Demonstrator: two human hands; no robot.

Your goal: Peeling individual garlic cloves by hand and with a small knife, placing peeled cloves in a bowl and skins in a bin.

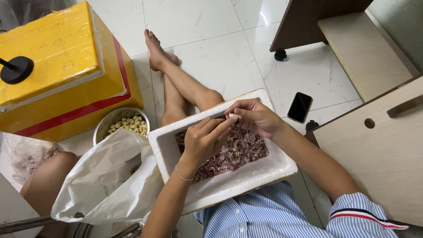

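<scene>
Floor [211, 39]: white marble tile; bears yellow box [57, 66], steel bowl [121, 123], white bag [105, 180], black phone [299, 107].
</scene>
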